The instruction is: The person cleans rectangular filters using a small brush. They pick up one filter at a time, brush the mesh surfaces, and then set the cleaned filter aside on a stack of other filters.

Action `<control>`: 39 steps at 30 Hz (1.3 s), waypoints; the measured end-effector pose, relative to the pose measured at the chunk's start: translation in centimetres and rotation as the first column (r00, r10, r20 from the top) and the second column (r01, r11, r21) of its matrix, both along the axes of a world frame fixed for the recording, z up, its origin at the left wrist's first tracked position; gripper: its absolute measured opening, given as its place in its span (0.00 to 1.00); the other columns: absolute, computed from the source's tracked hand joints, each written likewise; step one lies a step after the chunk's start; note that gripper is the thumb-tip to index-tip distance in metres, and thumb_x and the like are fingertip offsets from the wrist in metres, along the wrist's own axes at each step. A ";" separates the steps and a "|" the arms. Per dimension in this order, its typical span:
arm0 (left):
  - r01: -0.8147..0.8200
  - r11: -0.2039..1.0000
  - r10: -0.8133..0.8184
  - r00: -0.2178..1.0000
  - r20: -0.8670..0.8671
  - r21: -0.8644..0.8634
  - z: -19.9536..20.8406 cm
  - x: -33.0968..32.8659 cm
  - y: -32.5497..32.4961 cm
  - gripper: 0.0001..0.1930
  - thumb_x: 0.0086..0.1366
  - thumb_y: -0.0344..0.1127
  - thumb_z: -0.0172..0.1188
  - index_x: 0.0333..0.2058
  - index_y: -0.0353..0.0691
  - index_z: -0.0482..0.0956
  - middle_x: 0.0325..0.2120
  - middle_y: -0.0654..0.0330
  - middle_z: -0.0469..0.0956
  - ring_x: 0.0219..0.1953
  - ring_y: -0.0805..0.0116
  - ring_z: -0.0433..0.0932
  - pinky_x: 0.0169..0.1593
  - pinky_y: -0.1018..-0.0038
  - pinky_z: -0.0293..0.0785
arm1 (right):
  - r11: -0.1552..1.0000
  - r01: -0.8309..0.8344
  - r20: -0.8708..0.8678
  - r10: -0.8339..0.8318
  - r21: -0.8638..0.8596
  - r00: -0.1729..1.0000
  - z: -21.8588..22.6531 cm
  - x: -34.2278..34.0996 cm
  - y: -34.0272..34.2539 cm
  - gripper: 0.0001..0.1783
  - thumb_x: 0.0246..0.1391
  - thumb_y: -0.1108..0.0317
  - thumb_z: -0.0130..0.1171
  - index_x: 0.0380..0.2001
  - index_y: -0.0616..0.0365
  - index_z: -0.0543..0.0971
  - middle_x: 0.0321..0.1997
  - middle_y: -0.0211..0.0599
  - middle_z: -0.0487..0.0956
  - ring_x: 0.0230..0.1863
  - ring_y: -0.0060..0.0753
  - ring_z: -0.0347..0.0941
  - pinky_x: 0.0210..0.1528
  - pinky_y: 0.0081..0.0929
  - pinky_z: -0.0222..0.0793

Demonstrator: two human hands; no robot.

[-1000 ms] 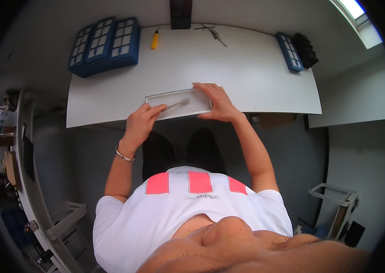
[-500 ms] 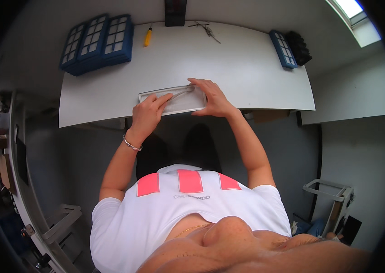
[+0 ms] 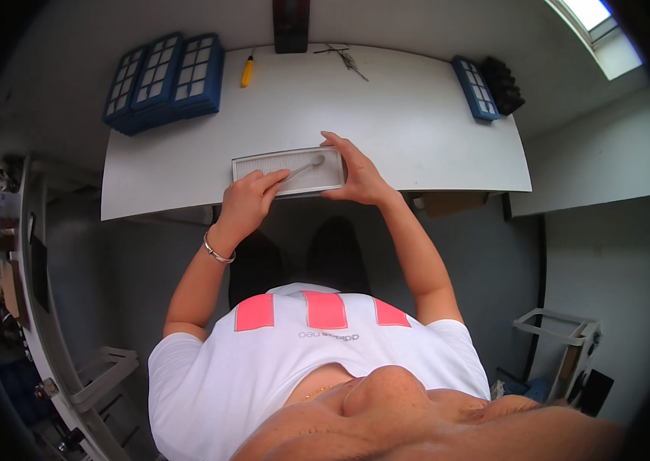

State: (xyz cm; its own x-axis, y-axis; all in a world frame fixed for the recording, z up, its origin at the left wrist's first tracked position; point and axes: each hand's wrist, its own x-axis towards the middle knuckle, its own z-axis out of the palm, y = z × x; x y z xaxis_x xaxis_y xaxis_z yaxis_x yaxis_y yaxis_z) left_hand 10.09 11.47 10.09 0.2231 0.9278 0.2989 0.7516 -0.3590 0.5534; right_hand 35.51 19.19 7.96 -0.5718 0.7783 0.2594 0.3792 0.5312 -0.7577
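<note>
A pleated filter panel (image 3: 259, 164), white with a pale rectangular frame, lies at the near edge of the white table. My left hand (image 3: 246, 203) is closed on a slim grey tool (image 3: 299, 168) with a small rounded head. Its head rests over the right half of the panel's face; whether it has bristles is too small to tell. Around the panel's right end, my right hand (image 3: 361, 174) grips it, fingers at the far edge and thumb at the near one. The left hand covers the panel's near left corner.
Stacked blue-framed filters (image 3: 162, 81) stand at the table's back left, beside a yellow-handled screwdriver (image 3: 247, 72). Thin dark tools (image 3: 349, 63) lie at the back middle, near a dark upright object (image 3: 291, 27). At the back right are a blue-framed filter (image 3: 476, 88) and black parts (image 3: 503, 83).
The tool's head has shifted slightly toward me over the panel. The panel's face shows a little more fully. Both hands keep their holds.
</note>
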 end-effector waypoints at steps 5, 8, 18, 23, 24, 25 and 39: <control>-0.011 0.999 0.007 0.998 -0.067 -0.052 1.4 0.1 0.6 0.12 0.64 0.33 0.59 0.46 0.49 0.84 0.26 0.56 0.79 0.28 0.57 0.78 0.35 0.66 0.74 | 0.995 -0.049 0.069 0.043 0.089 0.997 0.2 -0.1 0.0 0.61 0.27 0.62 0.79 0.68 0.45 0.59 0.59 0.37 0.74 0.59 0.46 0.69 0.61 0.41 0.64; 0.000 0.999 -0.001 1.000 -0.018 -0.041 -0.1 0.2 1.3 0.12 0.64 0.33 0.59 0.46 0.48 0.84 0.28 0.55 0.80 0.29 0.57 0.79 0.36 0.66 0.74 | 1.000 -0.013 0.060 0.014 -0.009 0.998 0.3 -0.2 -0.1 0.61 0.26 0.61 0.80 0.68 0.45 0.59 0.59 0.37 0.75 0.58 0.46 0.70 0.62 0.41 0.64; 0.144 0.981 -0.147 0.989 -0.010 -0.128 1.4 0.2 -0.1 0.13 0.63 0.32 0.60 0.46 0.46 0.84 0.28 0.55 0.80 0.31 0.55 0.78 0.38 0.65 0.74 | 1.000 -0.012 0.037 0.011 0.014 0.999 -0.2 -0.1 0.0 0.61 0.26 0.60 0.80 0.68 0.46 0.60 0.59 0.36 0.75 0.59 0.46 0.69 0.62 0.40 0.64; 0.111 0.986 -0.116 0.993 -0.034 -0.122 1.5 0.3 -0.6 0.12 0.63 0.33 0.60 0.45 0.47 0.84 0.26 0.55 0.79 0.30 0.55 0.78 0.37 0.65 0.74 | 0.998 -0.038 0.093 0.033 0.053 0.995 -0.1 -0.2 0.1 0.58 0.28 0.61 0.80 0.67 0.48 0.62 0.61 0.37 0.73 0.61 0.45 0.68 0.65 0.41 0.62; 0.125 0.988 -0.126 0.992 -0.006 -0.087 1.4 0.3 -0.4 0.12 0.63 0.33 0.60 0.45 0.47 0.84 0.26 0.55 0.78 0.30 0.55 0.78 0.37 0.65 0.74 | 0.998 -0.038 0.095 0.033 0.053 0.995 -0.1 -0.2 0.1 0.58 0.28 0.61 0.80 0.67 0.48 0.62 0.61 0.37 0.73 0.61 0.45 0.68 0.65 0.41 0.62; 0.126 0.988 -0.127 0.992 -0.003 -0.086 1.5 0.3 -0.6 0.12 0.63 0.33 0.60 0.45 0.47 0.84 0.26 0.55 0.78 0.30 0.55 0.78 0.37 0.65 0.74 | 0.998 -0.037 0.084 0.032 0.058 0.996 -0.2 -0.2 0.1 0.58 0.28 0.60 0.80 0.67 0.48 0.62 0.61 0.37 0.73 0.61 0.45 0.67 0.65 0.41 0.62; 0.165 0.978 -0.175 0.982 -0.072 -0.127 1.3 0.3 -1.2 0.12 0.63 0.35 0.60 0.45 0.51 0.84 0.25 0.59 0.77 0.28 0.58 0.77 0.34 0.65 0.73 | 0.994 -0.034 0.097 0.024 0.105 0.995 -0.4 -0.2 0.1 0.57 0.28 0.60 0.80 0.66 0.50 0.63 0.61 0.39 0.73 0.61 0.46 0.68 0.64 0.41 0.62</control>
State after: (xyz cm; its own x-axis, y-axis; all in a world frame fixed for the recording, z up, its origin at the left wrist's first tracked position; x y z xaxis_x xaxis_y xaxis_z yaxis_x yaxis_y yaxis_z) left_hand 10.41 10.25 11.42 0.3999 0.9021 0.1624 0.7298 -0.4205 0.5390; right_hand 35.27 19.33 7.60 -0.6196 0.7321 0.2830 0.4302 0.6183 -0.6577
